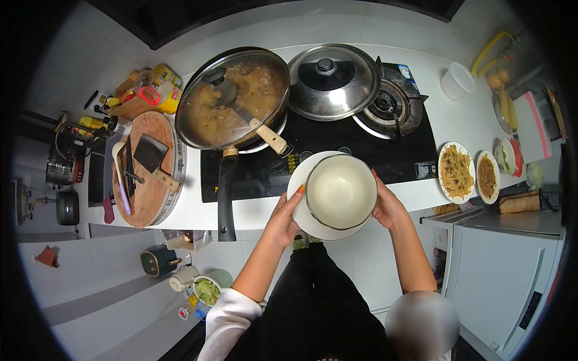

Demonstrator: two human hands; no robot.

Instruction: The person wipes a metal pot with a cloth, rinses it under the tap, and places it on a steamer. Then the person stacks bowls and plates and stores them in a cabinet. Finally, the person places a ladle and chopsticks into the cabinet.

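Observation:
Both my hands hold a white plate [299,180] with a deep cream bowl [342,192] on it, in front of the gas hob. My left hand [285,219] grips the plate's left rim, thumb on top. At the right side my right hand [389,205] holds the bowl and plate; which rim each finger touches is partly hidden. The bowl looks empty. Behind to the left, a frying pan [228,194] of simmering food stands under a glass lid [189,122]. A wooden-handled turner [269,137] lies with its handle over the pan's edge. A domed steel lid [334,90] rests beside it.
A round wooden chopping board [153,203] at left bears a cleaver [151,153], a spoon [119,171] and dark chopsticks [131,171]. The bare gas burner [387,101] is at right. Two plates of food [456,171] stand on the right counter, near a plastic tub [457,81].

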